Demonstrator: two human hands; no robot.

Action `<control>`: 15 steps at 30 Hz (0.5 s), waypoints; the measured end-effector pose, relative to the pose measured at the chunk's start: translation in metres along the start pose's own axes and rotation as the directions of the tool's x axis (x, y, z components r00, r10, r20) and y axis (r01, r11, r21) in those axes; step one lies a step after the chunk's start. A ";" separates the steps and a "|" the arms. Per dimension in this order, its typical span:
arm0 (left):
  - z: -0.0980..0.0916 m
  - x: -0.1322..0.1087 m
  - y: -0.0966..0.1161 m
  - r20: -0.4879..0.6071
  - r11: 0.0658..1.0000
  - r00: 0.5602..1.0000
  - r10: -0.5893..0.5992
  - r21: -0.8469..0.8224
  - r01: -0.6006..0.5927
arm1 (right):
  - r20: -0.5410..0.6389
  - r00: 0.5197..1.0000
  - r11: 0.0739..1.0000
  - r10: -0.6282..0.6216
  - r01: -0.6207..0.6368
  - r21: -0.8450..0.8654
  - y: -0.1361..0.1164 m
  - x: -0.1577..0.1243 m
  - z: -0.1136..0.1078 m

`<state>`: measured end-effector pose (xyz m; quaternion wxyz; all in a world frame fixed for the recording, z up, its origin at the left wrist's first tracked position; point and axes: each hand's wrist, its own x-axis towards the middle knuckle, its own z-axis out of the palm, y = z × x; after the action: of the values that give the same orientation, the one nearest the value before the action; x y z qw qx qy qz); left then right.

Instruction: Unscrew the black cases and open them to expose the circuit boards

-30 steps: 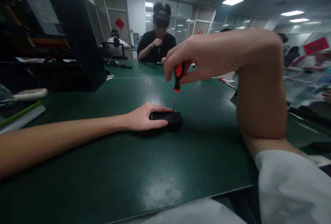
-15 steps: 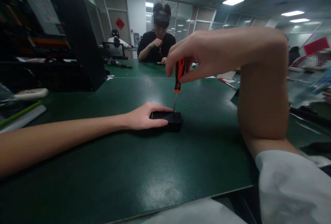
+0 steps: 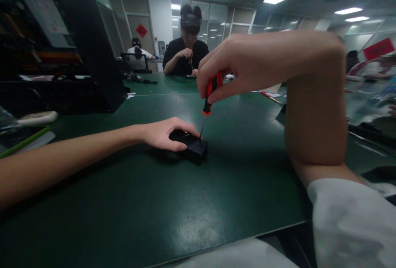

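Gripping a screwdriver (image 3: pixel 208 95), right hand (image 3: pixel 235 68) closed; left hand (image 3: pixel 162 134) steadies black box (image 3: pixel 194 148).

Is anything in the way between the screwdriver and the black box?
Nothing visible. The screwdriver in the right hand slants down, its tip on the black box; the left hand holds the box beside the tip.

A small box (image 3: pixel 193 146) in the middle of our table (image 3: pixel 154 202), our left hand (image 3: pixel 161 134) on its left side, a screwdriver (image 3: pixel 208 97) leaning with its tip on top of it, our right hand (image 3: pixel 241 64) above, around the handle, a big cabinet (image 3: pixel 89 53) far left, another person (image 3: pixel 185 53) behind, across the table
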<state>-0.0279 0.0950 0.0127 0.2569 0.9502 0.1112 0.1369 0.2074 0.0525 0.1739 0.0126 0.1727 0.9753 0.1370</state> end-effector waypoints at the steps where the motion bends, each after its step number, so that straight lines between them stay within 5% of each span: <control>1: 0.002 0.001 0.004 -0.016 0.996 0.999 0.038 0.076 -0.037 | -0.003 1.000 1.000 -0.016 0.016 0.020 -0.002 0.000 0.000; 4: 0.013 0.005 0.012 -0.087 0.969 0.989 0.119 0.226 -0.097 | -0.003 0.999 0.998 -0.051 0.051 0.044 -0.006 0.001 -0.001; 8: 0.029 0.005 0.008 -0.212 0.971 0.975 0.061 0.237 -0.009 | 0.003 0.999 0.999 -0.046 0.046 0.016 -0.006 0.002 0.000; 15: 0.034 0.003 0.000 -0.275 0.980 0.961 0.034 0.196 0.022 | 0.170 0.966 0.981 0.192 -0.195 -0.002 0.001 0.000 0.007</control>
<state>-0.0142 0.0805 -0.0150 0.1430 0.9428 0.1562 0.2576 0.2085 0.0554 0.1670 0.0808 0.2782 0.9502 0.1151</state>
